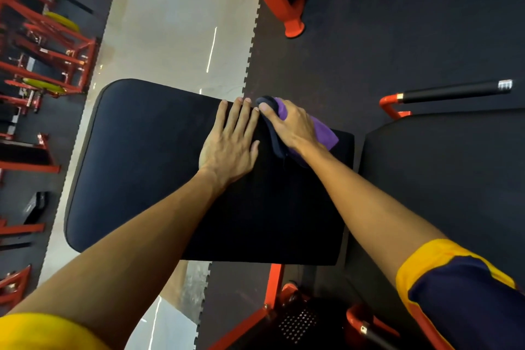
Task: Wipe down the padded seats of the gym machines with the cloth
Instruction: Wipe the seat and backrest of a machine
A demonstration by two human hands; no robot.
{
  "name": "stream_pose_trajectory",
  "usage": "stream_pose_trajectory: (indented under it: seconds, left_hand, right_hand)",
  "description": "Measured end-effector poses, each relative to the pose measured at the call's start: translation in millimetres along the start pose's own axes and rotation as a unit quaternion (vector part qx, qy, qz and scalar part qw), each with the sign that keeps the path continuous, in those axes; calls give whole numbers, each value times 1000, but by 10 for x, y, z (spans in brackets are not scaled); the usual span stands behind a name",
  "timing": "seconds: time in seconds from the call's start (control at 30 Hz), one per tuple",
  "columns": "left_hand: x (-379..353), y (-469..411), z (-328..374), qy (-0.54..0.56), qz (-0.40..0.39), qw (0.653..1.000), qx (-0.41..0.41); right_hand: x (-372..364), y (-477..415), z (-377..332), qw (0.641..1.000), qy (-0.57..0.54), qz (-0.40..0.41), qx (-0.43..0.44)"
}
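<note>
The left hand lies flat on the black padded seat, fingers straight and together and holding nothing. It looks like a brace that steadies the pad and takes the person's lean while the other hand works. Just beside its fingertips, the right hand covers the cloth, a purple and dark bundle bunched under the palm. The thumb lies along the cloth's near side and the fingers curl down over it at the pad's far edge, so the hand grips and presses at once. Holding it bunched probably keeps the cloth from sliding out during a stroke. The cloth sits on the far edge, beyond the left hand's knuckles. The wide stretch of pad under and to the left of the left hand remains to be covered — as does a second dark pad to the right of the right forearm. A black-gripped handle juts out beyond that, well apart from both hands.
</note>
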State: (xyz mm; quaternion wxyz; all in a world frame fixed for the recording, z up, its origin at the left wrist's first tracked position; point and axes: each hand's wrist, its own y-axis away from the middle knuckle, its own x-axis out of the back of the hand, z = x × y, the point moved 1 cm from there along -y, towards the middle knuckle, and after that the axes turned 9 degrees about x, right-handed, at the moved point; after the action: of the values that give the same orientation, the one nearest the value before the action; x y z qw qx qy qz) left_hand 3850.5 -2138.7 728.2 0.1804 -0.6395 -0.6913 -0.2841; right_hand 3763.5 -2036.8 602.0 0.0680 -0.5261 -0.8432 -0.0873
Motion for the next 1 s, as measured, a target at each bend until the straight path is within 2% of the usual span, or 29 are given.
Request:
stream_pose_trajectory:
  seconds: [0.07, 0.13, 0.27, 0.33, 0.47, 0.57, 0.63, 0.67, 0.73, 0.8, 0.87, 0.93, 1.0]
  left_hand:
    - [5, -2, -3, -6, -2, 1000, -2]
    - [5, -8, -8, 2, -4, 1000, -3]
    - [17, -11, -20, 5, -13, 1000, 1]
    - [16, -9, -11, -1, -7, 1000, 3]
    - [13, -12, 2, -2, -17, 1000, 3]
    - [15, -21, 9, -14, -21, 1000, 0]
    - [27, -22, 12, -16, -15, 1000, 2]
    - [31, -34, 6, -14, -12, 1000, 3]
    - [45, -47, 8, -16, -11, 1000, 3]
    - [66, 7, 20, -14, -14, 1000, 3]
    - [56, 77, 82, -23, -11, 1000, 2]
    - [70, 206, 200, -23, -24, 999, -17]
    - [35, 404, 327, -33, -48, 997, -46]
  right_hand:
    - [-22, 53, 15, 998, 0, 5, 57]
    - [-26, 67, 235, 999, 16, 4, 51]
    - [55, 67, 776, 991, 3, 61, -123]
    - [31, 58, 816, 982, -21, 89, -168]
    - [-249, 214, 452, 981, -31, 143, -125]
    - [-435, 635, 262, 985, -57, 144, -73]
    - [-553, 986, 348, 989, -57, 136, -18]
    - [-606, 1137, 462, 990, -52, 129, -17]
    - [-638, 1322, 769, 986, -58, 118, -101]
    - [-615, 1358, 1011, 961, -103, 128, -223]
    - [-539, 1206, 1013, 934, -152, 130, -295]
    - [-540, 1135, 761, 922, -175, 123, -323]
    - [-670, 1252, 418, 940, -160, 115, -279]
